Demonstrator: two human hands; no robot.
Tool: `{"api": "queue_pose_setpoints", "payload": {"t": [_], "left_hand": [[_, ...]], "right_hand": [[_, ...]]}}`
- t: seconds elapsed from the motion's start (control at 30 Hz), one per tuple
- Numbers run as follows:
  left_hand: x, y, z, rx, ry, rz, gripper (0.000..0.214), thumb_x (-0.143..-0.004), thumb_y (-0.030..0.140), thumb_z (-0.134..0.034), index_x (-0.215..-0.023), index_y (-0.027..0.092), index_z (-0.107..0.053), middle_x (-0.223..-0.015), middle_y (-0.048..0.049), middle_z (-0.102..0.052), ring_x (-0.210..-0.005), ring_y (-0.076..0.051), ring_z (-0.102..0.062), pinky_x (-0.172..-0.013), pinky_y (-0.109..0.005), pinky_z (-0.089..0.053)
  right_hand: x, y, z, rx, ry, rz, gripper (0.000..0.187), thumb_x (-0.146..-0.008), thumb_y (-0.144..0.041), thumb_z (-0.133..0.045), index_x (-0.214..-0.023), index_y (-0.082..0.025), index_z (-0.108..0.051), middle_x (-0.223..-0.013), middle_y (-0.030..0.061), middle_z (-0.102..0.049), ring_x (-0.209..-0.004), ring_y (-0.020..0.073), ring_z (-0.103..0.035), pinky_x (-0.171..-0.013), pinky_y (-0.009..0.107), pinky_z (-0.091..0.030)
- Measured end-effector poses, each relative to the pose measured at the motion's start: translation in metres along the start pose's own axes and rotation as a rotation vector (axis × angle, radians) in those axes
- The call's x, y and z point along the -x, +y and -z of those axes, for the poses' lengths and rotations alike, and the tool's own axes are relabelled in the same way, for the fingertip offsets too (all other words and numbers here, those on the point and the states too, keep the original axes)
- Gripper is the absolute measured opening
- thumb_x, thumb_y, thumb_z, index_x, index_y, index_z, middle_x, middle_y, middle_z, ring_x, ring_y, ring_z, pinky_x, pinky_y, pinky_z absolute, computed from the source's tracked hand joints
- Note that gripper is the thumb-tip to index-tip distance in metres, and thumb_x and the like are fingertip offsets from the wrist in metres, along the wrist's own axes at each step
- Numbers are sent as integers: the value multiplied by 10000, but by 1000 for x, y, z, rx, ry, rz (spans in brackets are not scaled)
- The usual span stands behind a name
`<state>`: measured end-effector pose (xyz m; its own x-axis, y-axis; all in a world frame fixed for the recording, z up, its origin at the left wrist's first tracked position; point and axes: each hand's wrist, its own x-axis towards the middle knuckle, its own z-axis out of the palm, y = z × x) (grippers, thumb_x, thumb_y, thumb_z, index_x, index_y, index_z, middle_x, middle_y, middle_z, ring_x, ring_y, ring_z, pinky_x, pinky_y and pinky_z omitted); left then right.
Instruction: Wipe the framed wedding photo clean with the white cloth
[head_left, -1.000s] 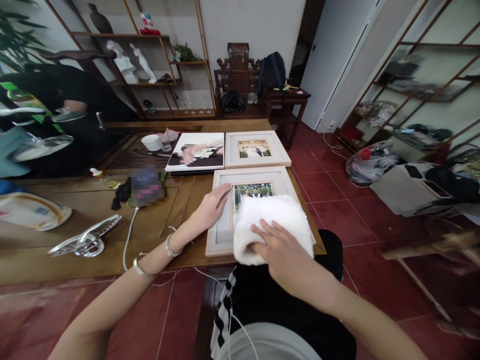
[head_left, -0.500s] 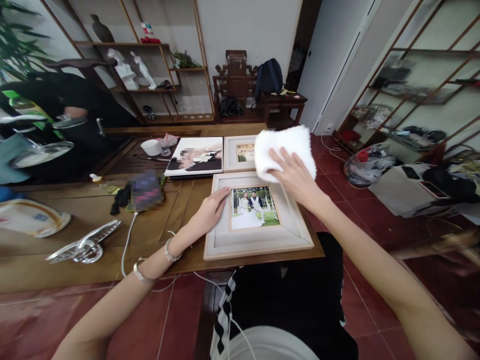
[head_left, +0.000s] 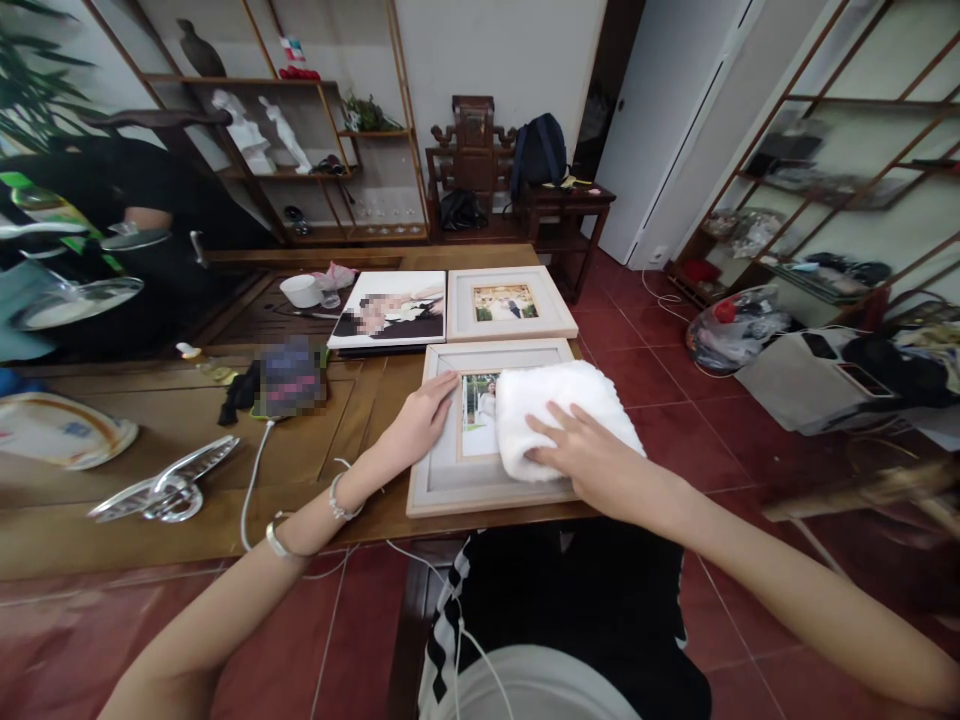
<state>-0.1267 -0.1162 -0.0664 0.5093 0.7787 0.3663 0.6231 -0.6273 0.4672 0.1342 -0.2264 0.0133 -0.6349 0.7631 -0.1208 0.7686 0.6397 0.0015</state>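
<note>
A pale wooden photo frame (head_left: 439,470) lies flat at the near right corner of the wooden table (head_left: 187,440). My left hand (head_left: 420,415) rests open on the frame's left border, fingers flat. My right hand (head_left: 581,450) presses a folded white fluffy towel (head_left: 559,405) onto the right half of the frame, fingers spread on top of the cloth. The towel hides most of the wedding photo; only its left strip shows.
Behind lie a second framed photo (head_left: 510,303) and a frameless photo print (head_left: 390,308). A white cup (head_left: 301,290), a dark blurred object with a white cable (head_left: 289,375), a silver clip (head_left: 161,485) and a plate (head_left: 60,430) sit to the left. Shelves and red tiled floor surround.
My right hand carried the towel from the frame's near edge up to the far right corner, then back down onto the frame's right half. My left hand stayed put.
</note>
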Motion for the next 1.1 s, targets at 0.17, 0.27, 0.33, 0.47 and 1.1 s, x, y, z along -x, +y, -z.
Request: {"api": "queue_pose_setpoints", "payload": {"t": [0.17,0.27,0.33,0.47,1.1], "left_hand": [[1,5,-1,-11,-41,39,461,-959,315,-361,-1323,86,-529,-1438,-165,-475,-1367,-276,-403,-1150,-475,-306],[1,7,-3,-40,-55,28,514,-951,348,-383,-1341,32,-493,-1451,-216,-439,-1374,-293,-387,-1155,-459,-297],[1,7,-3,-54,-60,19,526,-946,355,-388,-1341,23,-489,-1444,-224,-443,-1370,-294,-393,-1155,-446,-300],[1,6,-2,-59,-60,15,513,-941,357,-400,-1336,44,-500,-1431,-213,-464,-1360,-292,-409,-1149,-442,-313],[1,3,-7,-7,-4,8,454,-959,306,-358,-1320,97,-538,-1429,-166,-486,-1360,-281,-413,-1146,-477,-320]], "right_hand": [[34,-29,4,-127,-34,7,705,-673,81,-462,-1299,-226,-570,-1508,112,-387,-1414,360,-257,-1104,577,-298],[27,-31,1,-151,-18,-41,750,-669,84,-420,-1352,-209,-514,-1522,124,-358,-1417,356,-248,-1101,570,-311],[10,-23,-3,-125,26,-121,762,-677,88,-392,-1392,-165,-465,-1536,156,-318,-1423,361,-230,-1097,582,-301],[-37,11,-10,-17,145,-229,741,-699,60,-404,-1411,-143,-432,-1557,149,-273,-1418,394,-216,-1090,614,-273],[20,-30,16,-229,-140,125,777,-665,80,-375,-1362,-240,-503,-1565,33,-279,-1434,390,-144,-1111,612,-266]]}}
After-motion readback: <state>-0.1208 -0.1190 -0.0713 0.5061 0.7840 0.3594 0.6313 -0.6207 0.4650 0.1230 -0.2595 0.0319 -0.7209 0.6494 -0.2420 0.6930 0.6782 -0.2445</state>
